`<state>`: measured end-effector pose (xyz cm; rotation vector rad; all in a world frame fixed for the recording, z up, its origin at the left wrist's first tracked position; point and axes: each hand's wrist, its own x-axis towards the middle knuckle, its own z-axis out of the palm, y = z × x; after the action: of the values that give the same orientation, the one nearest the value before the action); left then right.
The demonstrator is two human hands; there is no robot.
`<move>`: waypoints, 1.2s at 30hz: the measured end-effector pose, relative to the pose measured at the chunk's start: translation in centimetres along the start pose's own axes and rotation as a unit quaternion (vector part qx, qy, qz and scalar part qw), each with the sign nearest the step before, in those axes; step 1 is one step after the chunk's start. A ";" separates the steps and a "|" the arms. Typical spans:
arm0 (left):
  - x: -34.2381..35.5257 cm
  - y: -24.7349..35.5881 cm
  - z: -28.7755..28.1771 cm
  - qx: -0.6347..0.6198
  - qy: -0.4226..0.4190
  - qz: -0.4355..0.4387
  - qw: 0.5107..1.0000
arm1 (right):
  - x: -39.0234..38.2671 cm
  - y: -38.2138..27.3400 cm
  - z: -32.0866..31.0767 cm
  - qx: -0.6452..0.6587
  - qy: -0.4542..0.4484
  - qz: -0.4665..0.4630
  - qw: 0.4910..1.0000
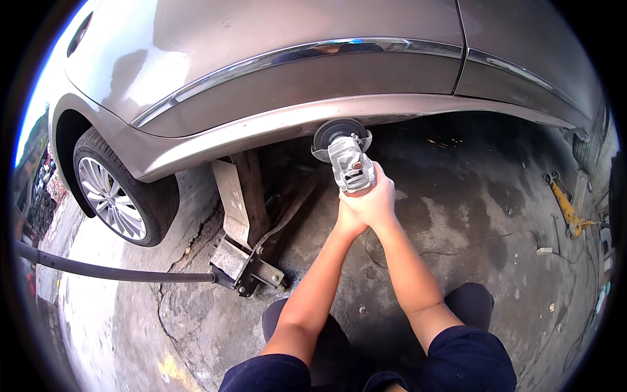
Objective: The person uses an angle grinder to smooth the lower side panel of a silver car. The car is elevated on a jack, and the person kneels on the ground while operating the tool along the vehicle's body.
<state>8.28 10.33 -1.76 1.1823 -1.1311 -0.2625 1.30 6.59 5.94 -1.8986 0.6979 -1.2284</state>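
Note:
Both my hands grip a grey angle grinder point(351, 161) held out in front of me. My right hand point(377, 198) wraps the body from the right and on top; my left hand point(348, 221) clasps it from below and behind. The grinder's dark disc point(338, 132) touches the lower sill edge of a brown-grey car point(274, 85). A few orange sparks point(444, 140) show under the car to the right of the disc. My knees in dark shorts are at the bottom.
A floor jack point(245, 251) with a long black handle point(104, 269) lifts the car just left of my hands. The car's wheel point(114, 196) is at the left. A yellow jack point(567, 208) lies far right on cracked, stained concrete point(470, 215).

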 end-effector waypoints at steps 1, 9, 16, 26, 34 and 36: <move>0.3 -0.2 0.1 -0.004 -0.002 0.000 1.000 | 0.3 -0.1 -0.1 0.006 0.003 0.004 1.000; -0.1 0.1 0.3 0.005 -0.020 -0.021 1.000 | -0.1 1.5 0.1 0.010 0.010 0.035 0.999; 0.3 -0.2 -0.2 0.061 -0.010 0.013 0.998 | 0.4 2.0 0.3 0.079 -0.001 0.019 0.997; 0.0 0.2 -0.4 0.189 0.056 -0.026 0.980 | 0.5 6.6 1.3 0.317 -0.060 0.003 0.947; 0.8 -0.9 -3.6 0.262 0.133 -0.036 0.955 | 1.3 7.2 4.8 0.411 -0.175 0.044 0.894; 0.8 -1.2 -4.1 0.250 0.135 -0.068 0.956 | 1.0 7.4 5.3 0.442 -0.175 0.079 0.876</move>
<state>12.43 11.72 -2.09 1.6912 -0.8982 0.0907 6.20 3.25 -0.99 -1.1957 0.0416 -0.8370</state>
